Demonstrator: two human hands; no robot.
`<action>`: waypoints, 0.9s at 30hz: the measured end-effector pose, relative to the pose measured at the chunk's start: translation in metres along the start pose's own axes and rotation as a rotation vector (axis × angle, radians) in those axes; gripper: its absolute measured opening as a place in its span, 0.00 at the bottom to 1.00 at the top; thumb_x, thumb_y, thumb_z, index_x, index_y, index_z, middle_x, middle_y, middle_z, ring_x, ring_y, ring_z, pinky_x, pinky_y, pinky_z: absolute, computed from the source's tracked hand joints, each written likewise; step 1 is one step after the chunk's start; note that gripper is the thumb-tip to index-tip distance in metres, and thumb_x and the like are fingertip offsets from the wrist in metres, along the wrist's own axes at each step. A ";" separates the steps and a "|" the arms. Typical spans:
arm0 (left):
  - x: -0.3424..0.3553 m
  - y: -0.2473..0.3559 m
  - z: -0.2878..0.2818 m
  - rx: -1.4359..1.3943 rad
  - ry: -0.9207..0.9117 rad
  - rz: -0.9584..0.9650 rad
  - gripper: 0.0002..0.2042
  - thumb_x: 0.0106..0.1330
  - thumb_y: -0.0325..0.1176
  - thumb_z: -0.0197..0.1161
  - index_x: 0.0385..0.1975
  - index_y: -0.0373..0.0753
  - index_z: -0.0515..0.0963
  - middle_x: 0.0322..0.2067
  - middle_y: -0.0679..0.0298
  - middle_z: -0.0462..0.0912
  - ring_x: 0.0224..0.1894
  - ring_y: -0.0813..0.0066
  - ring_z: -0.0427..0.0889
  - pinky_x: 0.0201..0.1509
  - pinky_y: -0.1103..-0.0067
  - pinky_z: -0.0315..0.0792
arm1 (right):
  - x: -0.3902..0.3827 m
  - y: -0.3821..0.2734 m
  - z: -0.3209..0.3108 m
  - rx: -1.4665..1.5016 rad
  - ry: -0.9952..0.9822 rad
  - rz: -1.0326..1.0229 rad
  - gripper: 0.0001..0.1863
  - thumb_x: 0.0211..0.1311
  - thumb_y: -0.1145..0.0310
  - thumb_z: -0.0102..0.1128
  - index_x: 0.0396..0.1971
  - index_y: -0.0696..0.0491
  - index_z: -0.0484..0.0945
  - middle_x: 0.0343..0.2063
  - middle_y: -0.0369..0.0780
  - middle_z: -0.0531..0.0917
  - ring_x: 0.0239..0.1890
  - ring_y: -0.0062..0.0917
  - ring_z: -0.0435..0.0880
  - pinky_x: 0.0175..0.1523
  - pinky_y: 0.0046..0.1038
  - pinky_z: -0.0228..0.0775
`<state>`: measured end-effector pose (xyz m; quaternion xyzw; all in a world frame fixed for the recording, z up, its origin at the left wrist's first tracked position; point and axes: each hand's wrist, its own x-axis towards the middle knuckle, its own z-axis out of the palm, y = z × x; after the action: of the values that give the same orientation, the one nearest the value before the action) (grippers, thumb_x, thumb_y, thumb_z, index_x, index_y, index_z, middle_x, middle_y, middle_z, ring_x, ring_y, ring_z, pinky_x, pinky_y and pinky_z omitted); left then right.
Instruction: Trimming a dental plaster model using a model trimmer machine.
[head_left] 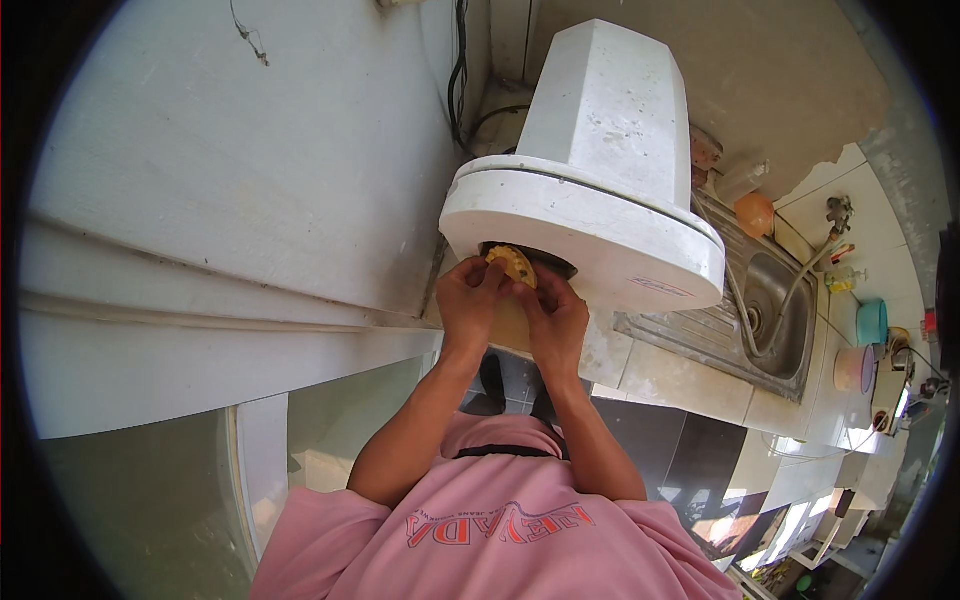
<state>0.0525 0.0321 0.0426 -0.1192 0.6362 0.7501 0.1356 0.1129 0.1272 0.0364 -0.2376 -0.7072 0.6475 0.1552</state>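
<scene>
A small, yellow, rounded piece with a bumpy, notched edge (512, 265) is pinched between my two hands; I cannot make out its kind. My left hand (469, 298) grips it with thumb and fingertips from the left. From the right, the closed fingers of my right hand (553, 318) hold its lower edge. Both hands are at a dark opening (557, 266) in the front of a large white machine housing (600, 245). The yellow piece partly covers this opening, and what lies inside is hidden. The right hand's fingertips are partly in shadow there.
The housing has a tall faceted white top (620, 110). On the right, a steel sink (775, 300) holds a hose (742, 312); beyond stand a teal tub (871, 322) and a pink-rimmed container (855, 370). A pale panel wall (250, 170) rises close on my left. Black cables (458, 80) hang behind.
</scene>
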 end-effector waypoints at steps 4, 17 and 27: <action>0.000 -0.001 0.003 -0.030 0.025 -0.006 0.09 0.66 0.27 0.64 0.38 0.25 0.78 0.32 0.56 0.84 0.31 0.76 0.84 0.34 0.84 0.80 | 0.001 -0.011 0.000 -0.032 0.007 0.026 0.21 0.60 0.68 0.67 0.52 0.63 0.79 0.34 0.46 0.88 0.37 0.24 0.87 0.45 0.25 0.76; -0.003 0.001 0.007 -0.150 0.046 -0.029 0.06 0.67 0.25 0.62 0.35 0.27 0.76 0.34 0.57 0.82 0.33 0.75 0.84 0.38 0.83 0.82 | 0.004 -0.010 0.001 -0.020 0.047 0.026 0.19 0.59 0.70 0.68 0.49 0.63 0.81 0.32 0.45 0.88 0.35 0.24 0.87 0.45 0.24 0.76; -0.010 0.001 0.012 -0.256 0.082 -0.012 0.07 0.67 0.25 0.62 0.37 0.26 0.77 0.33 0.58 0.83 0.32 0.78 0.83 0.38 0.86 0.79 | 0.006 -0.002 0.001 0.056 0.074 0.035 0.15 0.62 0.67 0.67 0.42 0.63 0.83 0.29 0.44 0.88 0.32 0.23 0.86 0.41 0.24 0.75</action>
<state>0.0614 0.0432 0.0488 -0.1701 0.5395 0.8188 0.0977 0.1072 0.1291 0.0375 -0.2692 -0.6785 0.6603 0.1766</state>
